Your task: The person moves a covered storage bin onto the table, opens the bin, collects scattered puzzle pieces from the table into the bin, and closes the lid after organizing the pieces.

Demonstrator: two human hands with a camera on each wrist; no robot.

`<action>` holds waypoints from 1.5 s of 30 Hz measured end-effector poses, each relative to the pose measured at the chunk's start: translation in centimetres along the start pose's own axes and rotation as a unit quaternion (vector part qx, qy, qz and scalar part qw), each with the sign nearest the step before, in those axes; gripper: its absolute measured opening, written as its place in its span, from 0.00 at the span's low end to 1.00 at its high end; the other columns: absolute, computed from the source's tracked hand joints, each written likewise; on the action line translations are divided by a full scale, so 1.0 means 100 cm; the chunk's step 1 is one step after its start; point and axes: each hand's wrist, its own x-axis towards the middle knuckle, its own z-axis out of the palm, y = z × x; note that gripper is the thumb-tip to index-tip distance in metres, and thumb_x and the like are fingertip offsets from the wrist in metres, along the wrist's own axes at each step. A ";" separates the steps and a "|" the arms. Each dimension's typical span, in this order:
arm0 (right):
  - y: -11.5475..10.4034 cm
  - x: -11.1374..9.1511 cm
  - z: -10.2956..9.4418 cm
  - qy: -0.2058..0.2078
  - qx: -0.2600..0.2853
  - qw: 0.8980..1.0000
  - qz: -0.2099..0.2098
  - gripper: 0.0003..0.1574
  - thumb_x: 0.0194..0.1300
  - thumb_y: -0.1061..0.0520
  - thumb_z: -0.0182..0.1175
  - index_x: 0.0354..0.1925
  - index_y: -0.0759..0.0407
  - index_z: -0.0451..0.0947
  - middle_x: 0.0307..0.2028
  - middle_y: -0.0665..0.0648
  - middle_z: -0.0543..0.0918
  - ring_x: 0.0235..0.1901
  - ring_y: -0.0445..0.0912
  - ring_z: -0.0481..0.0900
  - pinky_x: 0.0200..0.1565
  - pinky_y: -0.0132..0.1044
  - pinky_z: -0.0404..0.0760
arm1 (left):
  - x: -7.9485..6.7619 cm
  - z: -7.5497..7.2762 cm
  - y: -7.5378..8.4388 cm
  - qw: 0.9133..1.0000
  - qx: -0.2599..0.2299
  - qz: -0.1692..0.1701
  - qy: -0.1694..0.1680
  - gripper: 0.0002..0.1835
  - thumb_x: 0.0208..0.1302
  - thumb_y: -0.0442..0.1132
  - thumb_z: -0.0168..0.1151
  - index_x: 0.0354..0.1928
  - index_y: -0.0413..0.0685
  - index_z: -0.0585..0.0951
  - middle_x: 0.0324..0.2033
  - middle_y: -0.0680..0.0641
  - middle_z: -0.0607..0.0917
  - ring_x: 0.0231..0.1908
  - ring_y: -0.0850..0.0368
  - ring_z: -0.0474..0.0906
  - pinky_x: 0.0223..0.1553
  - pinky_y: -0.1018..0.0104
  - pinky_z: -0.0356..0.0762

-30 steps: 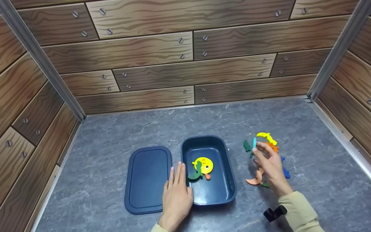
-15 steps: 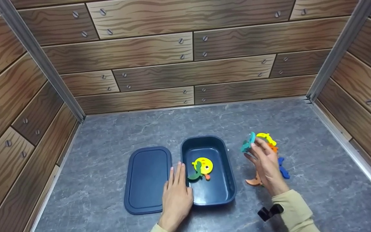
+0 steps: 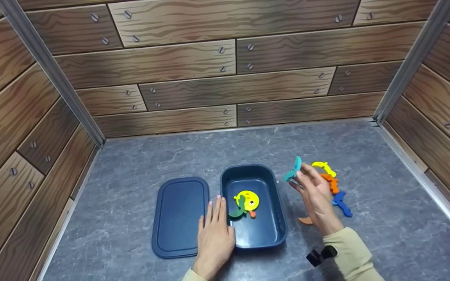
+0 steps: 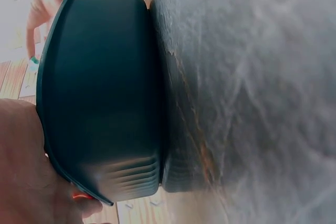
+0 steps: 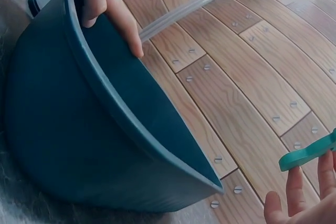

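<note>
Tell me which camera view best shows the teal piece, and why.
The head view: it shows most of the teal piece, held by the right hand. The right wrist view crops one end; the left wrist view shows only a small bit.

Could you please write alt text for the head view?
A person's right hand holds up a teal piece; the left hand rests on the left edge of a dark blue box holding a yellow piece and a green piece. A matching lid lies left of it, coloured pieces to its right.
</note>
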 end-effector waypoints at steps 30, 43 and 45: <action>-0.010 -0.008 0.050 -0.101 -0.251 0.953 -0.135 0.17 0.65 0.64 0.64 0.52 0.64 0.81 0.47 0.59 0.83 0.50 0.52 0.76 0.56 0.47 0.68 | 0.003 0.004 0.001 1.000 0.003 -0.010 0.002 0.37 0.66 0.41 0.50 0.77 0.50 0.56 0.76 0.52 0.52 0.75 0.49 0.44 0.68 0.37 0.48; 0.024 0.007 0.043 -0.184 -0.455 0.835 -0.248 0.16 0.64 0.55 0.67 0.51 0.44 0.82 0.47 0.37 0.80 0.49 0.40 0.73 0.51 0.47 0.70 | 0.003 0.003 0.001 1.000 0.006 -0.011 -0.001 0.37 0.67 0.42 0.50 0.78 0.51 0.55 0.76 0.52 0.52 0.75 0.49 0.44 0.67 0.36 0.49; 0.025 0.008 0.045 -0.194 -0.472 0.820 -0.259 0.16 0.63 0.56 0.67 0.50 0.45 0.83 0.47 0.37 0.80 0.48 0.40 0.72 0.51 0.47 0.69 | 0.002 0.003 0.001 1.000 0.002 -0.011 0.002 0.37 0.67 0.41 0.51 0.77 0.50 0.56 0.76 0.52 0.53 0.75 0.49 0.44 0.67 0.35 0.49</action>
